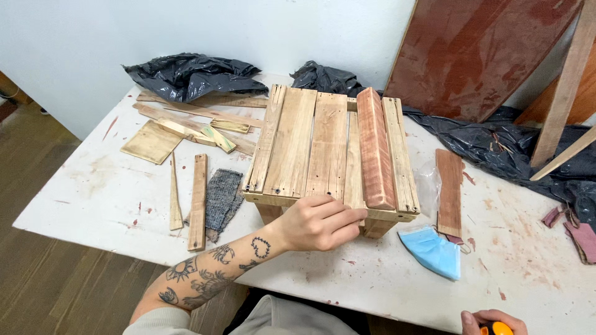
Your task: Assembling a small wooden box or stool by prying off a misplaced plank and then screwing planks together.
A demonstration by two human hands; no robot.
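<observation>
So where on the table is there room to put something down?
The biggest bare patch of the white table lies left of the loose slats. Another lies at the near right, past the blue mask. It is crowded behind the slatted stool, by the offcuts and black bags. The left hand rests on the stool's front edge.

Slatted stool (329,149) at centre of the worktop (99,192), a thick block (374,149) lying on its slats. At 9 o'clock – loose strips (197,201) and a cloth scrap (221,197). At 10 o'clock – offcuts (186,127), bag (192,74) behind. At 3 o'clock, a short plank (449,189); at 4 o'clock, a face mask (433,250). At 6 o'clock, left hand (316,223) touching the stool's near edge.
</observation>
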